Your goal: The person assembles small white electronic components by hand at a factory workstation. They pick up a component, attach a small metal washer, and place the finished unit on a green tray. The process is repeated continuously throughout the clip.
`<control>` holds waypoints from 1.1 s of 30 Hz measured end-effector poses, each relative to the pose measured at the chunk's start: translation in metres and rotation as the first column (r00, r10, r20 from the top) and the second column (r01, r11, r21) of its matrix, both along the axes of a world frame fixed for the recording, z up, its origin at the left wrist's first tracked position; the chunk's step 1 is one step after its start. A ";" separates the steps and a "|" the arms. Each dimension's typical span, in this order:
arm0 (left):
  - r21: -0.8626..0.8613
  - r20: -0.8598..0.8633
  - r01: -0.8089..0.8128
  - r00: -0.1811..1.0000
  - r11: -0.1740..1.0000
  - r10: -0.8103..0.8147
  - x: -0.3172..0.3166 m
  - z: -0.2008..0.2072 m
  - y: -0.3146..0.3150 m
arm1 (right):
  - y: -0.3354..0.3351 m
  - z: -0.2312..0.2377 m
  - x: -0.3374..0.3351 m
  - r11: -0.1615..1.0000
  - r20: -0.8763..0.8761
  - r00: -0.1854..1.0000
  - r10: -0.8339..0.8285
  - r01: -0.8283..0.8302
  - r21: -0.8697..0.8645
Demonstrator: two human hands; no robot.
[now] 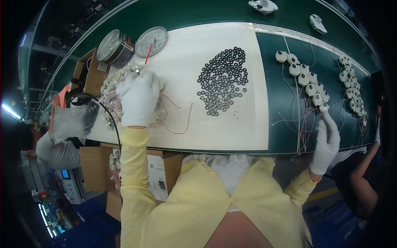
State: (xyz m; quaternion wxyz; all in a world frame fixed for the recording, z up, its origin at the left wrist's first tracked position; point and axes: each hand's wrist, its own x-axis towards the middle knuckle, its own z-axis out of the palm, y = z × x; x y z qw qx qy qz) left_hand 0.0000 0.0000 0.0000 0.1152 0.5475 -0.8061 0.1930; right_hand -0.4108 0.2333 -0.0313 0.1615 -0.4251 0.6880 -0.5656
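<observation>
Across the green desk [274,97], left hand [139,97] curls over heaped wired parts [108,91], right hand [326,142] adjoins clustered white housings [311,89], neither grip's hold discernible.

Far side, right: a white moulded piece [264,6] and a smaller white piece [318,24] are seen, set well apart on a green strip [198,14]. Left: a cardboard box [99,78] is noted, with a clear plastic bag [68,124] placed nearer. A black cable [108,112] is curved past both. Near left, below bench level: an opened carton [93,167]; farther left, a control unit [72,188] is fitted with a blue-lit screen [65,174]. Near right: a yellow stripe [322,194] is marked on the floor.
</observation>
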 end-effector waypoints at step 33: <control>0.236 -0.903 0.784 -0.040 0.574 0.427 -0.026 0.046 0.096 | -0.058 -0.007 0.113 0.627 -0.038 0.634 0.772 -0.771 -0.110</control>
